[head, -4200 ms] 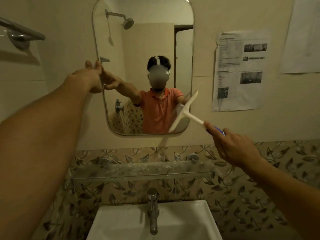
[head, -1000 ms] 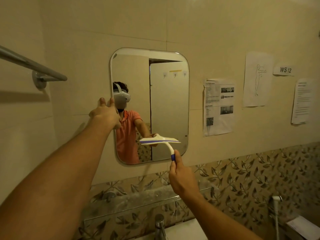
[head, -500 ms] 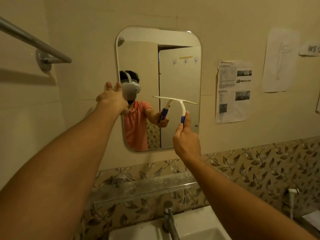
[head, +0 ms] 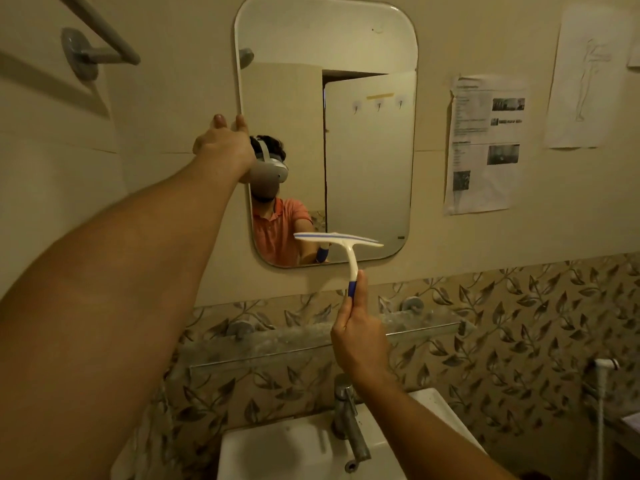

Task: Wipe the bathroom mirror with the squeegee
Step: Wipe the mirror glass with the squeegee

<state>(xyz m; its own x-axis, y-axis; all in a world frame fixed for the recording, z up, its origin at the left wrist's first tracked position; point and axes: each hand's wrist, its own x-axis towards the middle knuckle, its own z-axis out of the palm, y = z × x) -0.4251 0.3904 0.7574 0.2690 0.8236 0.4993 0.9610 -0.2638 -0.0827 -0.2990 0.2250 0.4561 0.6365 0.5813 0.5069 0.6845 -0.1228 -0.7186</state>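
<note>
Against the bathroom mirror (head: 367, 150), our left hand (head: 221, 143) rests straight-fingered at nine o'clock while our right hand (head: 360, 344) grips the squeegee (head: 341, 240) at six.

Glossy glass mirror (head: 367, 133), smooth plastic squeegee (head: 341, 241), dull metal tap (head: 348, 420), matt paper notice (head: 485, 147).

You have no writing here that can be read. The printed sheet (head: 485, 143) taped to the wall right of the mirror (head: 363, 46) carries lines of text beside small photos, all too small and blurred to make out. The paper (head: 585, 77) beside it shows only a faint figure drawing.
</note>
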